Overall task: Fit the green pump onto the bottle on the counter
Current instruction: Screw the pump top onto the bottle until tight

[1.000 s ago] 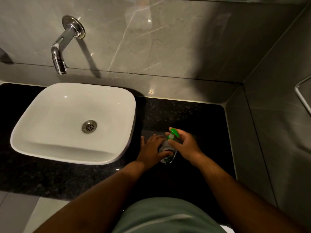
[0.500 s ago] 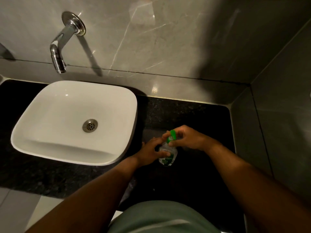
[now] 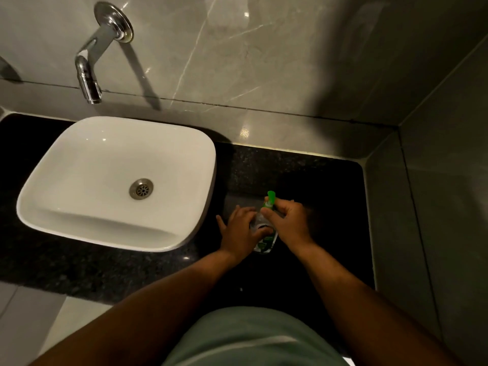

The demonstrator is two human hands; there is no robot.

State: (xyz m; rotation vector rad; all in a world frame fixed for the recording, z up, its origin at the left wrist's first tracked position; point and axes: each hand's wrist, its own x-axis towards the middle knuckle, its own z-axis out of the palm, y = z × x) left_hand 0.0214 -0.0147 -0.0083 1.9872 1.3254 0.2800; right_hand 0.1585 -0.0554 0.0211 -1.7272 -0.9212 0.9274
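A small clear bottle (image 3: 264, 243) with a green label stands on the black counter (image 3: 303, 180), right of the sink. My left hand (image 3: 239, 231) wraps around its body from the left. The green pump (image 3: 270, 199) sits on top of the bottle, its nozzle pointing away from me. My right hand (image 3: 289, 223) grips the pump's collar at the bottle neck with thumb and fingers. The neck itself is hidden by my fingers.
A white basin (image 3: 116, 180) takes up the counter's left half, with a chrome wall tap (image 3: 89, 72) above it. Grey tiled walls close off the back and the right side (image 3: 435, 207). The counter's front edge runs just before my body.
My right hand has turned around the pump, its wrist swinging back toward me. The pump nozzle now points away from me. My left hand has stayed on the bottle.
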